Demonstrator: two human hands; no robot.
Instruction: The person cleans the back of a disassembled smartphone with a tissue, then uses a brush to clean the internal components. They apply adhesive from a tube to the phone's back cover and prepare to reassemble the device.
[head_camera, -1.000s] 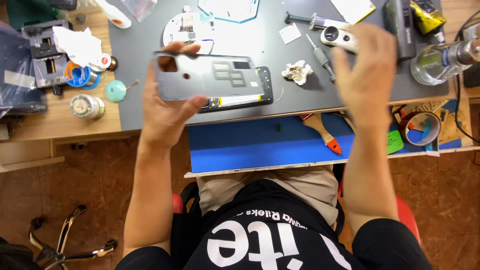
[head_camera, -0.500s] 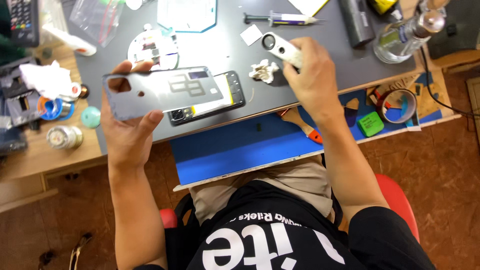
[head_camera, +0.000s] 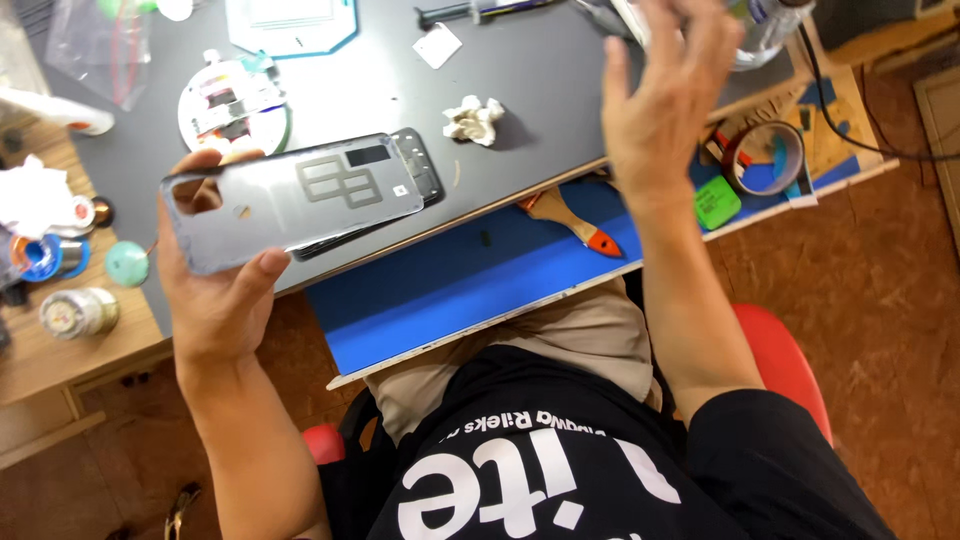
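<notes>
My left hand grips the back cover above the phone on the bench; my right hand hovers open, empty. Next calls for aligning cover with phone, I judge.

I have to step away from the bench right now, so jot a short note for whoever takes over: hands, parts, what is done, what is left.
Left hand: grips the grey phone back cover, lifted off and held above the grey mat.
Right hand: raised, fingers spread, holding nothing.
Phone body: lies on the mat, mostly hidden under the cover.
Nearby: crumpled tissue, brush on the blue board, tape roll.
Done: cover is off the phone.
Left: cover is not yet set down; the phone body is untouched.
</notes>
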